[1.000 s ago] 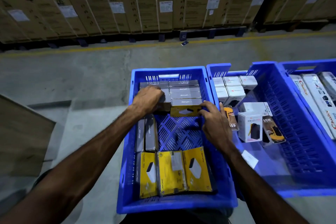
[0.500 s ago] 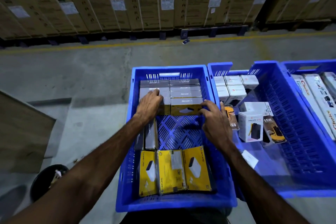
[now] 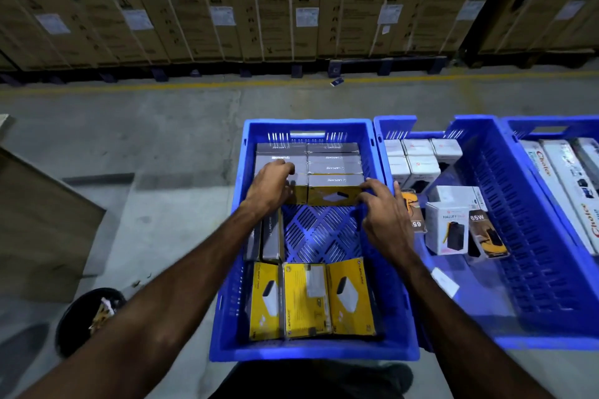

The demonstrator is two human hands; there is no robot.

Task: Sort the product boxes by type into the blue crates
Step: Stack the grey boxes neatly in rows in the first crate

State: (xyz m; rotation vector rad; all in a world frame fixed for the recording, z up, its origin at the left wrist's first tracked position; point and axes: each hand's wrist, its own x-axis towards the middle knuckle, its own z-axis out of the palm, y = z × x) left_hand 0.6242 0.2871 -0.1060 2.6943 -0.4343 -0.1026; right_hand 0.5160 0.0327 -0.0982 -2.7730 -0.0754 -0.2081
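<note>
Left hand (image 3: 270,186) and right hand (image 3: 382,214) each grasp a yellow box (image 3: 334,196) end. Press it flush against the grey boxes (image 3: 334,160); keep rows square in the crate (image 3: 393,317).

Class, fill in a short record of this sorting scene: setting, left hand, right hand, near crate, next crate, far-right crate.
setting: warehouse floor, washing machine cartons behind
left hand: on the stacked grey-topped Lapcare boxes
right hand: fingers on the front box's yellow face
near crate: Lapcare boxes only; three yellow boxes lie flat at the near end
next crate: white boxes, Halley box, 65W box
far-right crate: long Choice boxes
</note>
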